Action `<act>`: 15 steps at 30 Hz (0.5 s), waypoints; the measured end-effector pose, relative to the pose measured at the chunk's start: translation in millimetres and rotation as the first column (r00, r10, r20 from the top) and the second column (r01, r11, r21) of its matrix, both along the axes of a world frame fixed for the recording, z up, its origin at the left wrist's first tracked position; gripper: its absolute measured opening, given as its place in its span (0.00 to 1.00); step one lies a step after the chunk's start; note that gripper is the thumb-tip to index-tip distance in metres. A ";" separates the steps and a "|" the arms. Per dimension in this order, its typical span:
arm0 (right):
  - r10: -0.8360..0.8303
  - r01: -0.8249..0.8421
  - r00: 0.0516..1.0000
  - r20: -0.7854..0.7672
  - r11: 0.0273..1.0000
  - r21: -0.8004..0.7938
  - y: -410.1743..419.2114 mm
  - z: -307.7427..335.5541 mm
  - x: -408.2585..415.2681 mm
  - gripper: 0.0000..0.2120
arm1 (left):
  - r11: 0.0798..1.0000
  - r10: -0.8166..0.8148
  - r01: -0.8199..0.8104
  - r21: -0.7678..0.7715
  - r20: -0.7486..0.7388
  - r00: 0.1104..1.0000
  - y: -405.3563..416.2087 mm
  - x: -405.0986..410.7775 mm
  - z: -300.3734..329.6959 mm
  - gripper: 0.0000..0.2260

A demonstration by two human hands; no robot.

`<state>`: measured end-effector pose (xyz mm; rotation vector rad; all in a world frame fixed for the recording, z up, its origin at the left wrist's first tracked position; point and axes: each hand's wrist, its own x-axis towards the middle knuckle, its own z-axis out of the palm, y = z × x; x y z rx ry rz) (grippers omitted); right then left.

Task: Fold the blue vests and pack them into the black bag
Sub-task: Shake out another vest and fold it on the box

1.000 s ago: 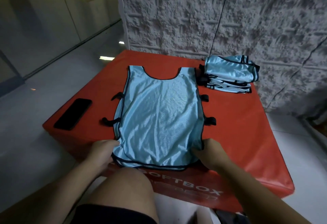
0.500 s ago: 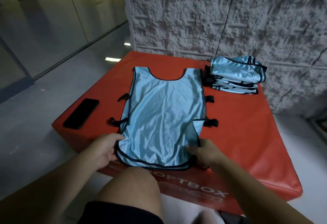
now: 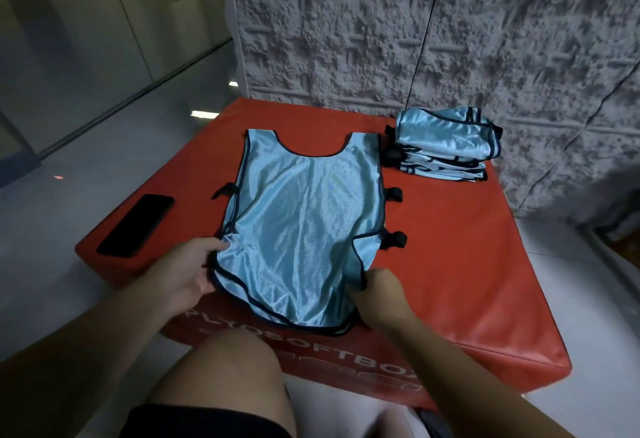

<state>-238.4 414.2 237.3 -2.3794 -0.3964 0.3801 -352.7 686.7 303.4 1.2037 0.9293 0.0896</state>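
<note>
A blue vest (image 3: 304, 226) lies spread flat on the red box (image 3: 467, 275), neck hole toward the far wall and hem at the near edge, where it slightly overhangs the front face. The left hand (image 3: 188, 271) grips the vest's lower left edge, thumb on top of the cloth and fingers curled round the black trim. The right hand (image 3: 379, 294) pinches the lower right edge, and the cloth there is lifted and turned inward, off the box. Black side straps (image 3: 394, 240) stick out from both sides of the vest. A stack of folded vests (image 3: 446, 143) sits at the far right of the box, near the wall and apart from the spread vest. A dark phone (image 3: 136, 224) lies at the box's left edge. A bare knee (image 3: 228, 375) shows below the hem.
</note>
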 end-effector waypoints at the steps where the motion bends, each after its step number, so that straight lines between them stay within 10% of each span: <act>1: -0.054 0.054 0.999 0.003 0.998 0.031 -0.1 -2.0 1.1 0.22 | 1.000 0.010 -0.010 -0.002 0.003 1.000 -1.3 -0.4 1.1 0.05; 7: -0.336 0.504 0.846 -0.415 0.760 0.411 -10.6 2.8 4.6 0.06 | 0.999 0.043 -0.043 0.000 -0.020 0.999 2.3 -2.9 2.7 0.08; 15: -0.269 0.687 0.674 -0.688 0.570 0.450 -34.5 13.0 10.9 0.15 | 0.998 0.055 -0.052 0.036 -0.061 0.997 7.4 -7.9 -1.1 0.13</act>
